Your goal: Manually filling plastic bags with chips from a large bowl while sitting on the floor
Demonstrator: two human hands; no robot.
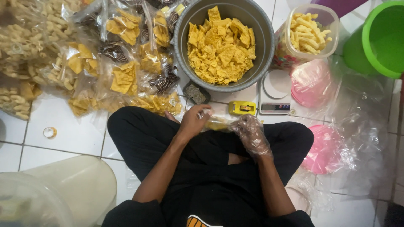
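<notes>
I sit cross-legged on a white tiled floor. My left hand (194, 121), bare, pinches the top end of a small clear bag of yellow chips (219, 123) that lies across my knees. My right hand (251, 132), in a thin clear plastic glove, holds the bag's other end. Straight ahead stands a large grey pot (259, 29) filled with yellow square chips. A yellow tape dispenser (242, 108) lies just beyond my hands.
Many filled chip bags (122, 77) are piled at the left. A clear jar of stick snacks (309, 31), a small white scale (275, 94), pink lids (311, 84), a green bucket (378, 40) and loose plastic bags (362, 122) sit at the right. A cream lid (80, 185) lies near left.
</notes>
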